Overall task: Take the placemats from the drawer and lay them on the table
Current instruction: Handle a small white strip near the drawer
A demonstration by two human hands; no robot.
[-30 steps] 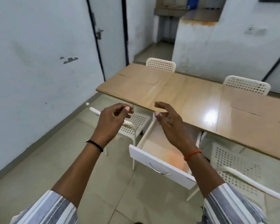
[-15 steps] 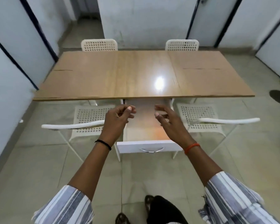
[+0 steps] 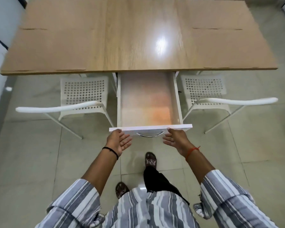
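The white drawer with a curved metal handle (image 3: 149, 102) stands pulled out from under the long wooden desk (image 3: 136, 38). A pale translucent placemat (image 3: 145, 99) lies flat inside. The left hand (image 3: 119, 141) and right hand (image 3: 175, 139) hover at the drawer front, fingers spread and holding nothing.

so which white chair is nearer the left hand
The white chair left of the open drawer; the other chair stands beyond the drawer from the left hand.

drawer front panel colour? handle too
White front panel on the pulled-out drawer, with a curved silver metal handle below its top edge. Head view, the only one.
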